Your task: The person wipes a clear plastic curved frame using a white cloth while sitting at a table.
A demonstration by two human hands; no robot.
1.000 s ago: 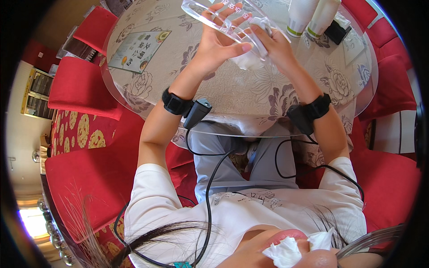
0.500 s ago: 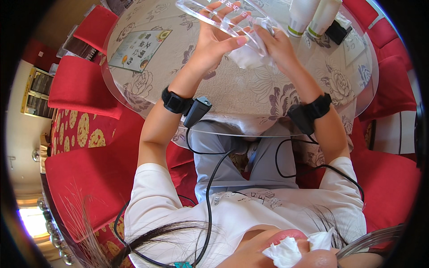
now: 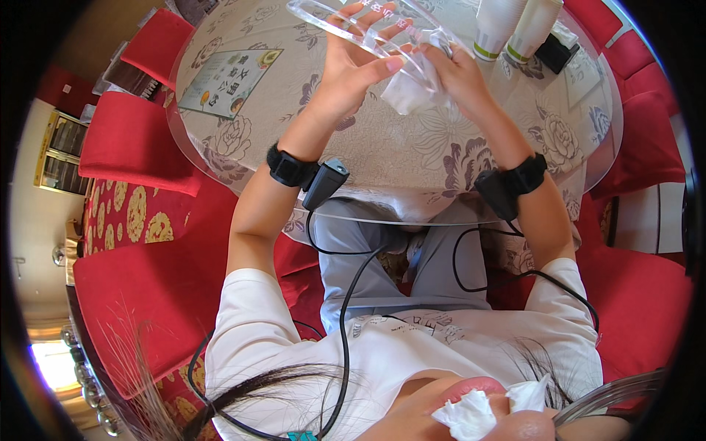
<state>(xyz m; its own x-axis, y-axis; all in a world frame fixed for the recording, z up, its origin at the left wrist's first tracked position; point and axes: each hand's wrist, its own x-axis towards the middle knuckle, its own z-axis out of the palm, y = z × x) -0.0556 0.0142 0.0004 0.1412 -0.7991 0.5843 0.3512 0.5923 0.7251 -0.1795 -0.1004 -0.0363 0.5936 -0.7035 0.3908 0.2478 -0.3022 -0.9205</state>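
Above the far part of the table, my left hand [image 3: 351, 70] grips a clear plastic piece [image 3: 323, 22] with a thick rim and red print. The piece is tilted, and its top runs out of view, so its full shape cannot be made out. My fingers show through the clear plastic, with the thumb on the near side. A crumpled white tissue [image 3: 413, 94] is bunched in my right hand [image 3: 463, 77], pressed against the right end of the plastic piece. Part of the tissue hangs below the fingers.
A glass-topped round table [image 3: 397, 173] has a flowered cloth. A printed card [image 3: 232, 84] lies at left. Two stacks of paper cups [image 3: 500, 29] stand at right beside a black box [image 3: 557, 53]. Red chairs [image 3: 136, 143] surround the table. A black cable [image 3: 344, 309] hangs near my left arm.
The tissue has shifted slightly and its hanging part has changed shape. My right hand and the plastic piece have moved very little.
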